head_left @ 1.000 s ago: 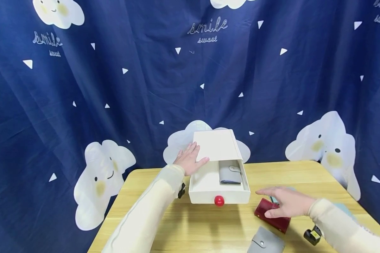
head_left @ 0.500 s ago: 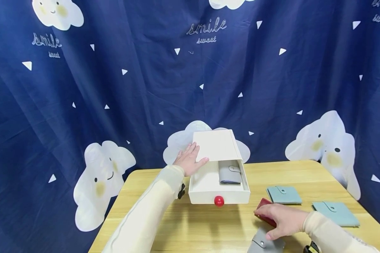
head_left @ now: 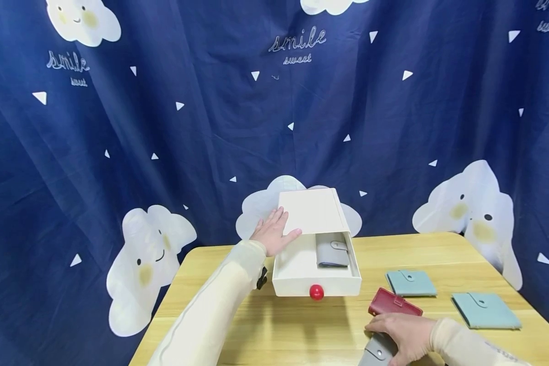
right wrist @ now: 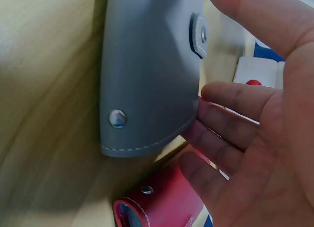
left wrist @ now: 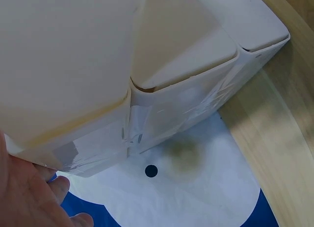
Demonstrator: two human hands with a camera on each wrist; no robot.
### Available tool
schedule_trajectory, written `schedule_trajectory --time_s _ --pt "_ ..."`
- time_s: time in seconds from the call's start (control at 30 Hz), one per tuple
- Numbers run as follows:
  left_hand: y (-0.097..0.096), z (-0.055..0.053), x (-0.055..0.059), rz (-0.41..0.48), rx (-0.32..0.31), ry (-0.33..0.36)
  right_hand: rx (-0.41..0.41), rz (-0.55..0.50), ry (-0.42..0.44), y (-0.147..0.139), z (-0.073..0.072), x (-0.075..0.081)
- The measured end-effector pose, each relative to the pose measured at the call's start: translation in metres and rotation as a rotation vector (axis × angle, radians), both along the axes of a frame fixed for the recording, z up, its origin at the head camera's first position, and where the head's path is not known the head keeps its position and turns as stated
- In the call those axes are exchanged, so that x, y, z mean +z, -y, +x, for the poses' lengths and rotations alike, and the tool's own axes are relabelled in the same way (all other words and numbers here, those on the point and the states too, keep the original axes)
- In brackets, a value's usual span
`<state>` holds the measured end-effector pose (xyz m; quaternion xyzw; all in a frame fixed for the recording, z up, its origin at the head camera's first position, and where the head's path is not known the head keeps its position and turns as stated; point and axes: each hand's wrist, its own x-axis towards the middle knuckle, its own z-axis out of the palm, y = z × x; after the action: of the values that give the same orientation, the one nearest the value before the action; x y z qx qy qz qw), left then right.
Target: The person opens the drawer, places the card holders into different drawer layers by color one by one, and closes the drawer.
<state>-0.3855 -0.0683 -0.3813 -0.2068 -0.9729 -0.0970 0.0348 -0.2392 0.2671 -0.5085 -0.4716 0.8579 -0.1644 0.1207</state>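
Observation:
A white drawer box (head_left: 313,211) stands on the table with its drawer (head_left: 297,259) pulled out. A red knob (head_left: 316,292) is on the drawer front, and a grey wallet (head_left: 332,250) lies inside at the right. My left hand (head_left: 274,233) rests on the box's top at its left edge, fingers straight. At the front right, my right hand (head_left: 404,333) reaches over a second grey wallet (right wrist: 149,75). In the right wrist view its fingers are extended, with the tips at the wallet's edge. A red wallet (head_left: 393,303) lies just beyond that hand.
Two light-blue wallets, a farther one (head_left: 410,283) and a nearer one (head_left: 486,310), lie on the right of the wooden table (head_left: 302,330). Behind the table hangs a dark blue curtain (head_left: 219,127) with cloud prints. White drawer units (left wrist: 181,40) stand side by side in the left wrist view.
My right hand has moved from above the red wallet toward the near edge, onto the grey wallet. The red wallet and both light-blue wallets are now uncovered. My left hand stays on the box.

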Motion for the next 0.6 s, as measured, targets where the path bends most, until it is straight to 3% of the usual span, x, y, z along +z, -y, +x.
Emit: schedule_trajectory --time_s 0.23,0.47,0.6 --pt "0.0005 -0.0005 -0.0007 -0.004 -0.003 -0.009 0.005 -0.007 -0.035 -0.0006 0.004 -0.0027" --pt "0.0004 -0.003 -0.0027 0.005 -0.001 -0.005 0.054 -0.03 -0.137 0.0008 0.0055 -0.0055" --pt "-0.0004 -0.0044 -0.0043 0.009 -0.004 -0.003 0.045 -0.022 -0.127 0.0021 0.0052 -0.0069"
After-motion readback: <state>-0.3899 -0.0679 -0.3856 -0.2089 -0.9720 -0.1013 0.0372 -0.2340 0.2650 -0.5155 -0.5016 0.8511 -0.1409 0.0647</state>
